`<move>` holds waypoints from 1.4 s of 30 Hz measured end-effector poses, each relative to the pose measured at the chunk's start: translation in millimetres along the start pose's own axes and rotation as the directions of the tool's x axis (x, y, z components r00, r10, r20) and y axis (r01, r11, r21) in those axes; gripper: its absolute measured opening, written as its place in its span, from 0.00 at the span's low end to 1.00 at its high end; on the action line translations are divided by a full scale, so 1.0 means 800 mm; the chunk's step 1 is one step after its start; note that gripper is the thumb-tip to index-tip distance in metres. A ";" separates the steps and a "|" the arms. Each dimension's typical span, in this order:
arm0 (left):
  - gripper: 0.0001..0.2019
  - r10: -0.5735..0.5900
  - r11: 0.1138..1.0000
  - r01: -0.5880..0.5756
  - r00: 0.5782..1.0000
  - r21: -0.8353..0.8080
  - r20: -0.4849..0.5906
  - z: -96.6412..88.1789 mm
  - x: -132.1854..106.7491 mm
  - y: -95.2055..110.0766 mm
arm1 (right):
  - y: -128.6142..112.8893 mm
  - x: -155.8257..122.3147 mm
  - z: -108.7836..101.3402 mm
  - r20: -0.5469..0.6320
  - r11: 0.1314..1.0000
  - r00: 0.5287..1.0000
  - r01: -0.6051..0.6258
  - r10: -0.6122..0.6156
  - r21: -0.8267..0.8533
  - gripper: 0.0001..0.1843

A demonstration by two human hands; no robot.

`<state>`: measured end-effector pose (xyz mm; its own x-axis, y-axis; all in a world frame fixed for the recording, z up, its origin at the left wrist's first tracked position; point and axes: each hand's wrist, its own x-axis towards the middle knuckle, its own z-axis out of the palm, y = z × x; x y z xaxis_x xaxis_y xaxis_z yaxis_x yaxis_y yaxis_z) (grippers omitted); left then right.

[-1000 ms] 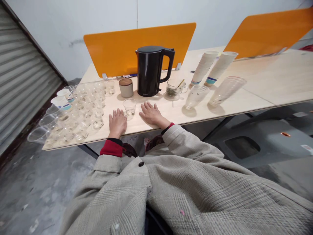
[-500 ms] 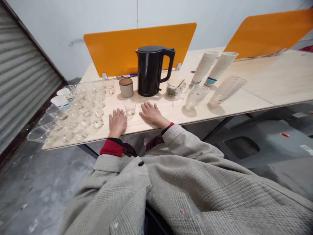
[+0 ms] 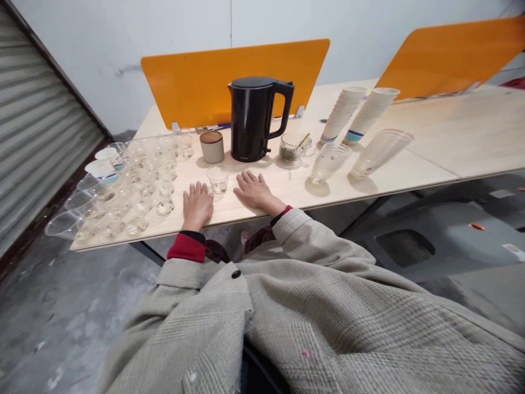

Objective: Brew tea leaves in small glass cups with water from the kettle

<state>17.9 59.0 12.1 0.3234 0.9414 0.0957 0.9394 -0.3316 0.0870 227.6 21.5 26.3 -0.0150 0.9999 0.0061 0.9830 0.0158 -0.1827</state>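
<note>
My left hand (image 3: 197,207) lies flat on the wooden table (image 3: 262,194), fingers stretched out and nothing in it. Flat on the same surface rests my right hand (image 3: 253,191), also holding nothing. Between the two stands a clear plastic cup (image 3: 217,179) with some dark bits at its bottom, apart from the right hand and close to the left fingertips. Behind it are a grey canister (image 3: 212,148) with a wooden lid and a black electric kettle (image 3: 251,120). To the kettle's right, a glass cup (image 3: 292,149) holds dark green leaves and a spoon.
Many clear plastic cups (image 3: 141,194) crowd the table's left end, with two paper cups (image 3: 102,171) among them. Stacked paper cups (image 3: 343,114) and stacked clear cups (image 3: 381,153) stand at right. Orange dividers (image 3: 188,82) line the back. A grey stool (image 3: 447,235) sits below right.
</note>
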 end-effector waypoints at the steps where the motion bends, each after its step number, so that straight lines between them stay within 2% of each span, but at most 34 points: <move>1: 0.32 -0.002 1.000 0.002 1.000 0.002 -0.002 0.000 0.000 0.000 | 0.000 0.000 0.000 0.002 1.000 1.000 0.000 0.000 0.002 0.38; 18: 0.32 -0.010 0.999 0.010 1.000 -0.030 -0.008 0.000 0.000 0.001 | 0.007 0.001 0.003 -0.020 0.998 1.000 0.013 -0.011 0.065 0.39; 22: 0.31 -0.002 0.999 0.000 1.000 -0.047 -0.030 -0.003 -0.008 0.005 | 0.007 0.014 0.006 -0.122 0.970 0.992 0.052 -0.023 0.238 0.46; 27: 0.28 -0.017 0.998 0.011 0.994 -0.057 -0.112 -0.005 -0.035 0.009 | -0.017 0.046 0.017 -0.228 0.810 0.973 0.118 0.020 0.574 0.53; 30: 0.27 -0.024 0.998 0.016 0.990 -0.061 -0.141 -0.005 -0.049 0.009 | -0.028 0.064 0.026 -0.237 0.737 0.971 0.138 0.032 0.662 0.45; 33: 0.25 -0.005 0.997 -0.006 0.989 -0.078 -0.151 -0.005 -0.054 0.009 | -0.032 0.079 0.031 -0.239 0.716 0.971 0.149 0.025 0.681 0.36; 37: 0.24 -0.002 0.995 -0.015 0.985 -0.097 -0.173 -0.004 -0.053 0.009 | -0.042 0.108 0.024 -0.226 0.751 0.974 0.143 0.008 0.645 0.30; 42: 0.25 0.000 0.989 -0.030 0.979 -0.145 -0.202 -0.002 -0.055 0.009 | -0.077 0.164 0.015 -0.213 0.805 0.977 0.110 0.020 0.582 0.23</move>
<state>10.4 15.4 10.3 0.2941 0.9095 0.2938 0.9028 -0.3652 0.2269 163.0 151.9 26.6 0.0443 0.9764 0.2115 0.6837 0.1247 -0.7190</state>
